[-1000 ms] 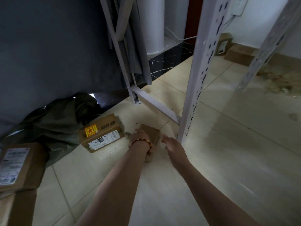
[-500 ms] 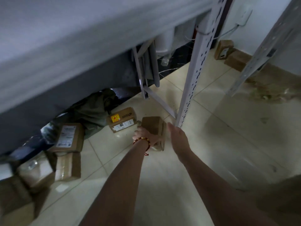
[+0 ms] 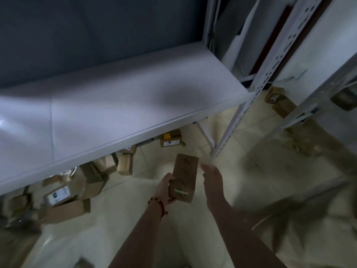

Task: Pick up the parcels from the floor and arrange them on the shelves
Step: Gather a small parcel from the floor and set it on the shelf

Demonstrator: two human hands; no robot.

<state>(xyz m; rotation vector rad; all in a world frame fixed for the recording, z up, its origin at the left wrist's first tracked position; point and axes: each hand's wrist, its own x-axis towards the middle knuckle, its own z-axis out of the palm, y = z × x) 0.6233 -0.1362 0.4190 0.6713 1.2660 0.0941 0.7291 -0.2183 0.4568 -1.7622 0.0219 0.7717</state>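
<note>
My left hand (image 3: pixel 165 188), with a beaded bracelet at the wrist, grips a small brown cardboard parcel (image 3: pixel 185 176) by its left side and holds it above the floor, in front of the shelf. My right hand (image 3: pixel 212 179) hovers just right of the parcel with fingers spread, not touching it. A white shelf board (image 3: pixel 119 105) stretches across the middle of the view with nothing on it. Under it, on the tiled floor, lie several more parcels: one with a yellow sticker (image 3: pixel 171 140), a tan one (image 3: pixel 125 164), and a labelled one (image 3: pixel 59 194).
A perforated white shelf post (image 3: pixel 257 88) stands right of the parcel, a second post (image 3: pixel 316 101) farther right. Two small boxes (image 3: pixel 275 95) sit by the far wall. A dark grey sheet (image 3: pixel 96 31) hangs behind the shelf.
The parcel has come up off the floor in my left hand. My view has risen from under the shelf to above its board. My right hand has come off the parcel.
</note>
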